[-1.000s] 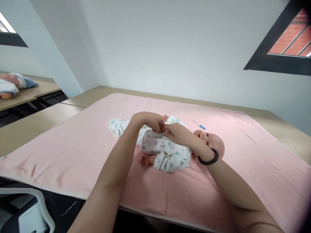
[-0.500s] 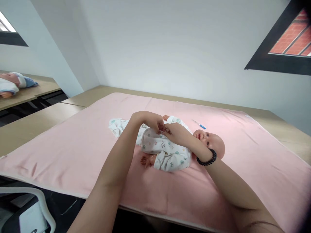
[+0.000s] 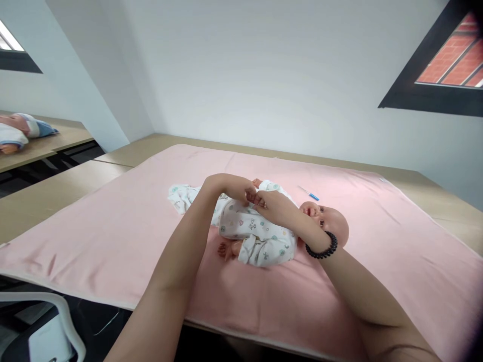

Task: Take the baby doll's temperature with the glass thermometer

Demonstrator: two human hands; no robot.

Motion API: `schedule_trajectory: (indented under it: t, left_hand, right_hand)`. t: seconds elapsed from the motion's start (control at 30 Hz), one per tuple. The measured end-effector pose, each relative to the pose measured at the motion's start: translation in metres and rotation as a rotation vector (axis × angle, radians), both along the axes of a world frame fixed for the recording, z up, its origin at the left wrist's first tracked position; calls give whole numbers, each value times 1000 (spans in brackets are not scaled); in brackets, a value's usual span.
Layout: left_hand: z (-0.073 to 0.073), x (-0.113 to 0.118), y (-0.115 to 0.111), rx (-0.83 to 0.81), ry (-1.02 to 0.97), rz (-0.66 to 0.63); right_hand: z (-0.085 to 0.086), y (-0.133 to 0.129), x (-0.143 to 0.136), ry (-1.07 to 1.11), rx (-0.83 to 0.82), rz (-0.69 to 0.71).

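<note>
A baby doll (image 3: 335, 223) lies on its back, its bald head to the right, on a pink blanket (image 3: 113, 226). It wears a white printed shirt (image 3: 237, 221) and matching trousers (image 3: 183, 197). Over the doll's middle, my left hand (image 3: 239, 189) has its fingers closed on the far side of the shirt front. My right hand (image 3: 275, 206), fingers bent and pinched, meets it there on the same cloth. Both sets of fingertips touch or nearly touch, and the bit of shirt between them is mostly hidden. A black coiled band (image 3: 328, 245) circles my right wrist.
Beyond the doll's head lies a thin stick with a blue handle (image 3: 313, 196). Wooden table (image 3: 411, 181) edges show around the blanket. Another doll (image 3: 26, 128) lies on a table at far left. A white-framed chair (image 3: 56, 301) stands at lower left.
My fingers have shifted slightly at the shirt front, with the left fingertips now overlapping closer to the right ones. The doll and blanket stay in place.
</note>
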State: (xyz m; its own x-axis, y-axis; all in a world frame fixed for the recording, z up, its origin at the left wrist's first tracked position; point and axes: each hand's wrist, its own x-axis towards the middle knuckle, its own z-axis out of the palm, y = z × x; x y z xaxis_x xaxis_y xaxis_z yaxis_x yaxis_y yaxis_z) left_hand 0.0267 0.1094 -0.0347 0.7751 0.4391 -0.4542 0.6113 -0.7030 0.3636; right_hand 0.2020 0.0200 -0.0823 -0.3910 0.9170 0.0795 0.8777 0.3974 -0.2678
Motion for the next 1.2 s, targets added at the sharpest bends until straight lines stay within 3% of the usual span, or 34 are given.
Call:
schedule_trajectory:
  t: [0.3, 0.47, 0.73, 0.93, 1.1, 1.2]
  left_hand:
    - [8, -5, -3, 3, 1, -20]
    - [10, -11, -4, 9, 8, -12]
    - [17, -8, -14, 106, 172, 160]
    - [12, -10, -9, 128, 208, 261]
    - [12, -13, -9, 115, 237, 339]
    - [16, -14, -11, 93, 276, 378]
  right_hand:
    - [8, -2, 3, 110, -57, -16]
    - [1, 0, -1, 100, -32, -26]
    - [-5, 0, -7, 2, 51, -56]
    - [17, -10, -2, -66, 43, -82]
    - [44, -20, 28, -118, -46, -129]
    - [52, -19, 45, -159, -125, -152]
